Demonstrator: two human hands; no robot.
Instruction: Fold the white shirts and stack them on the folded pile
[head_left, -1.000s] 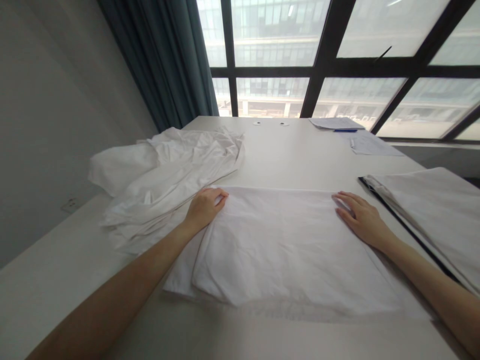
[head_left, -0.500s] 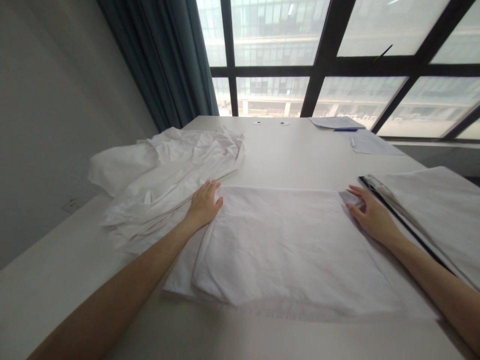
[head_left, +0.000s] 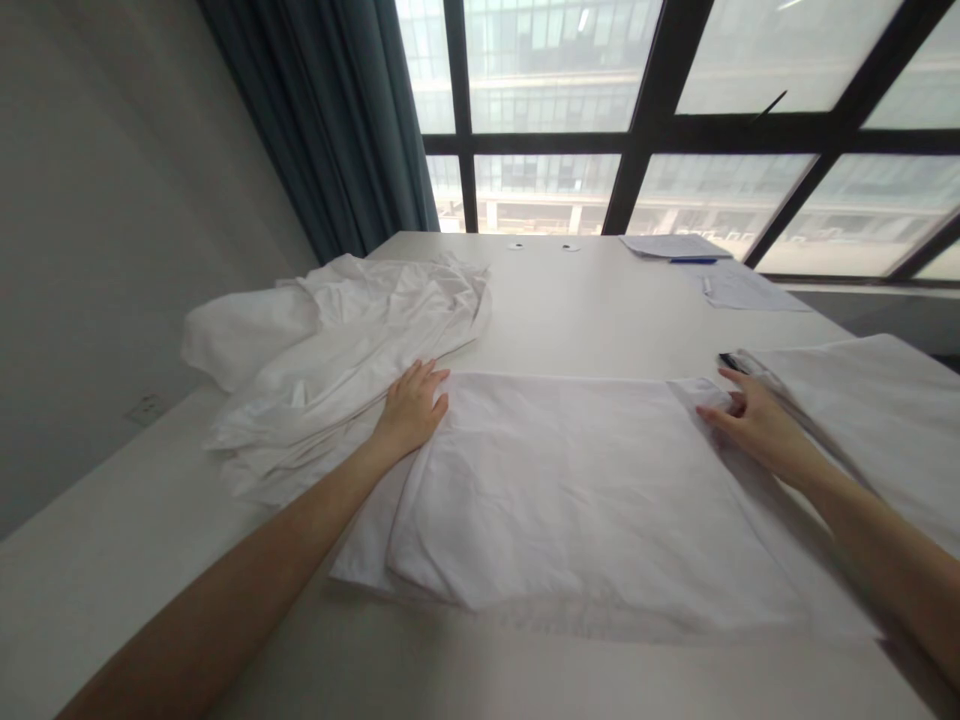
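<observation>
A white cloth (head_left: pixel 570 480), folded into a flat rectangle, lies spread on the white table (head_left: pixel 585 300) in front of me. My left hand (head_left: pixel 411 405) rests flat on its far left corner, fingers stretched out. My right hand (head_left: pixel 750 418) sits at the far right corner, where its fingers pinch the cloth's edge and a small flap stands lifted. Both forearms reach in from the near edge.
A crumpled heap of white cloths (head_left: pixel 330 350) lies to the left. A stack of folded white cloths (head_left: pixel 862 400) on a dark board sits at the right. Papers (head_left: pixel 742 290) and a blue pen (head_left: pixel 690 260) lie at the far side, near the window.
My right hand slid right to the cloth's far right corner and closed on the edge. My left hand's fingers straightened out flat at the far left corner.
</observation>
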